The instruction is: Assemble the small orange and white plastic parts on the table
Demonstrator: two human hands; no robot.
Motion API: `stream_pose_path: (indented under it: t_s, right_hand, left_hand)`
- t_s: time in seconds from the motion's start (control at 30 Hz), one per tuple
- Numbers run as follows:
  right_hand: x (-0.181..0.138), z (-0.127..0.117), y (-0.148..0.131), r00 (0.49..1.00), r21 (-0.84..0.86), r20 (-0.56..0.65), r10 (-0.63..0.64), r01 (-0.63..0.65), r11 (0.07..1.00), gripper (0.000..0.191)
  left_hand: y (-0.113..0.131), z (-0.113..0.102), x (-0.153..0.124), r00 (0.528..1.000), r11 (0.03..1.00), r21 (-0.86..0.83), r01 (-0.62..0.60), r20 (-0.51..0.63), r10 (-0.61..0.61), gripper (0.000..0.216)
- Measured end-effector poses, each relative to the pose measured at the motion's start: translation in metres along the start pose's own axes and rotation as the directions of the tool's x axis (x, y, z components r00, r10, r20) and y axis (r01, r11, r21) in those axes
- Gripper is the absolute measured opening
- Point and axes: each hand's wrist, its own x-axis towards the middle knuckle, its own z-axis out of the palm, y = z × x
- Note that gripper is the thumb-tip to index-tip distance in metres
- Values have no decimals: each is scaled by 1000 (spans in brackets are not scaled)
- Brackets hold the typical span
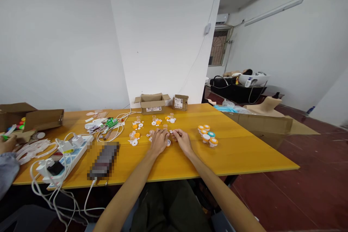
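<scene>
Palm down on the table, my left hand (160,141) has its fingers bent together over small parts, and whatever they grip is hidden. Beside its thumb shows a round white piece (169,143). Just to the right, my right hand (182,140) pinches thumb and fingers together at a small white plastic part (171,131). A clear cup (165,126) stands just beyond my left hand. Around it lie small groups of clear cups, orange rings (137,135) and white discs (134,143). Right of my hands is a cluster of small clear containers with orange-rimmed lids (213,141) and one teal-rimmed lid (211,134).
Two cardboard boxes (152,103) stand against the wall. Left are a power strip (69,159) with tangled cables, a pixelated phone-like object (104,161), plastic bags (95,125) and an opened carton (45,119). Another person's hand (8,144) works at the far left.
</scene>
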Motion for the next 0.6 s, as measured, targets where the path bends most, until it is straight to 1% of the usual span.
stream_pose_path:
  t_s: [0.13,0.23,0.37,0.5,0.6]
  right_hand:
    - [2,-1,6,1000,-25,-15,-16,15,1000,41]
    - [5,-2,11,997,-72,-48,-60,56,996,33]
    - [8,-4,16,992,-187,-89,-92,74,980,19]
    - [8,-4,19,994,-313,-74,-79,52,948,3]
    - [8,-3,19,995,-371,-61,-82,53,927,13]
  left_hand:
    - [2,0,0,1000,1000,8,5,1,-5,28]
    - [2,0,0,1000,1000,0,13,-17,-13,27]
    - [1,-1,0,998,999,-11,31,-62,-32,27]
    - [3,-4,0,997,999,-18,40,-69,-41,22]
    - [5,-6,0,998,1000,-25,18,-54,-19,17]
